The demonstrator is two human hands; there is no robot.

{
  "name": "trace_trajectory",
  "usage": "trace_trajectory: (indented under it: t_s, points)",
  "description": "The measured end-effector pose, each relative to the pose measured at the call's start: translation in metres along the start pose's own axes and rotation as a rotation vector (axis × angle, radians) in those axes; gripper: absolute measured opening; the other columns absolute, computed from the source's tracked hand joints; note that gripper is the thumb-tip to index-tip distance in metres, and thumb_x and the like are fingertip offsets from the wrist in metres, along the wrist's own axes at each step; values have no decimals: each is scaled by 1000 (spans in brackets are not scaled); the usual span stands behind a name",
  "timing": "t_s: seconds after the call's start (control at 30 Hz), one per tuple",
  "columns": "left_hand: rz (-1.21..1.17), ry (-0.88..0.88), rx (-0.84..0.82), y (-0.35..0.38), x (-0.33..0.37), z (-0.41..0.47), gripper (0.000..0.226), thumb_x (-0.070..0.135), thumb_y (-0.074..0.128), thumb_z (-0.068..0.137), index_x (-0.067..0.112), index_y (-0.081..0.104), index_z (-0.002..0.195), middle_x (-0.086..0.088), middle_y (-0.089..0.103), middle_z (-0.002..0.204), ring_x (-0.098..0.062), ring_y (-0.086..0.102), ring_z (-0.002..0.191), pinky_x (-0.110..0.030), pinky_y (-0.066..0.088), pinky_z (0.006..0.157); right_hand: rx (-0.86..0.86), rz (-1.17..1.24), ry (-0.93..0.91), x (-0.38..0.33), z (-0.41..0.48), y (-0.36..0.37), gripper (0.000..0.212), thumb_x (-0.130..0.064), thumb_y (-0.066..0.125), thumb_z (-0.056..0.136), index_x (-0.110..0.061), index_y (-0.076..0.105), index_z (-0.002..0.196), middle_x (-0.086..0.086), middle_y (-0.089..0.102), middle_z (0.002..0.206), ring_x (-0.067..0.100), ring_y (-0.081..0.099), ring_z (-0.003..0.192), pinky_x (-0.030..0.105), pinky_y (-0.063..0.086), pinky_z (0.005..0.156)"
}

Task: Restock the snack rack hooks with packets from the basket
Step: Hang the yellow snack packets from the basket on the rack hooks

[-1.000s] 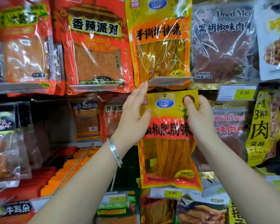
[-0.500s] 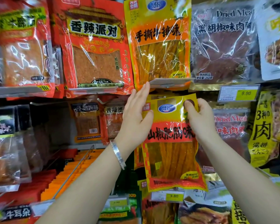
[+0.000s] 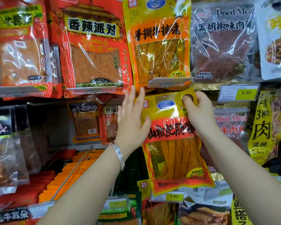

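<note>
A yellow and orange snack packet with orange strips inside hangs tilted in front of the rack, its top just under the price tag holder of the row above. My right hand pinches the packet's top right corner. My left hand lies flat against the packet's left edge, fingers straight and pointing up, thumb on the packet's front. The hook behind the packet is hidden. No basket is in view.
The rack is crowded: an orange strip packet directly above, a red packet upper left, dried meat packets upper right. A bare hook sticks out at the left. Price tags read 9.90 and 3.80.
The packet has tilted, its top swinging right and up toward the tag holder above. My left hand has slid slightly up along its left edge. My right hand keeps its pinch.
</note>
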State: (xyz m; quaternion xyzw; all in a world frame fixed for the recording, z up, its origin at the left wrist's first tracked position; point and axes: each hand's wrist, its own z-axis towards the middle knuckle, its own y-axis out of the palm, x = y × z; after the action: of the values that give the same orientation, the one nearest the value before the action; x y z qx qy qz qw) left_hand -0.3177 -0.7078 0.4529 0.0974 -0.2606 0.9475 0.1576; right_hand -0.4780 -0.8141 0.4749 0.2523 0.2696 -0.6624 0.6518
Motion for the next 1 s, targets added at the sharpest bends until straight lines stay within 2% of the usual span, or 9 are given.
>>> trace_trajectory:
  t_s: [0.1, 0.2, 0.27, 0.37, 0.43, 0.5, 0.63, 0.87, 1.0]
  points:
    - [-134, -99, 41, 8, -14, -5, 73, 26, 53, 93, 48, 6, 144, 13, -11, 157, -5, 1, 144, -50, 22, 114, -8, -12, 26, 2, 4, 4, 19, -28, 50, 93, -11, 55, 84, 2, 57, 75, 15, 53, 66, 34, 41, 60]
    - [-149, -69, 159, 14, -19, -4, 66, 17, 58, 91, 37, 27, 145, 2, 10, 154, 27, 7, 123, -14, 21, 110, -15, -25, 64, 5, 8, 9, 17, -28, 50, 94, -13, 56, 86, 8, 62, 83, 25, 60, 76, 42, 48, 66]
    - [-125, -89, 193, 16, -21, -1, 66, 11, 60, 88, 34, 32, 143, -6, 19, 148, 26, 13, 119, 3, 12, 100, -21, -32, 86, 8, 8, 13, 21, -29, 49, 95, -10, 56, 91, 12, 63, 88, 30, 61, 82, 44, 49, 71]
    - [22, -120, 199, 19, -28, -6, 65, 10, 63, 83, 31, 39, 140, -9, 21, 150, -18, 23, 137, -32, 21, 110, -16, -134, 11, 15, 0, 16, 21, -30, 50, 96, -9, 54, 100, 4, 60, 91, 25, 58, 90, 34, 45, 71]
    - [133, -57, 133, 25, -37, -18, 63, 12, 63, 81, 30, 43, 138, -8, 20, 154, -28, 22, 140, -46, 24, 108, 43, -244, -99, 24, -15, 14, 33, -24, 56, 93, -10, 49, 122, 4, 54, 115, 17, 48, 110, 30, 42, 92]
    - [184, -15, -19, 33, -47, -33, 61, 18, 61, 83, 34, 40, 139, -1, 16, 157, -25, 14, 144, -48, 21, 110, 119, -448, -282, 35, -36, 12, 59, -15, 62, 89, -7, 34, 140, 15, 40, 140, 21, 32, 130, 35, 30, 109]
    - [254, -13, -239, 50, -68, -59, 66, 28, 56, 86, 36, 27, 145, 9, -5, 157, -22, -7, 146, -51, 13, 114, -29, -792, -562, 69, -80, 16, 70, -15, 74, 77, -3, 42, 138, 20, 42, 143, 35, 35, 135, 50, 33, 106]
    - [327, -23, -391, 68, -93, -67, 76, 34, 52, 86, 33, 9, 149, 12, -28, 149, -24, -12, 145, -48, 13, 115, -312, -903, -397, 104, -76, 37, 75, -22, 74, 79, 1, 38, 141, 22, 33, 148, 37, 37, 135, 45, 37, 105]
    - [173, -139, -441, 80, -107, -48, 75, 32, 55, 87, 27, 14, 150, 11, -19, 156, -32, 14, 142, -42, 25, 111, -443, -1006, -315, 112, -49, 55, 75, -26, 56, 91, -8, 13, 150, 13, 7, 159, 26, 17, 145, 35, 30, 110]
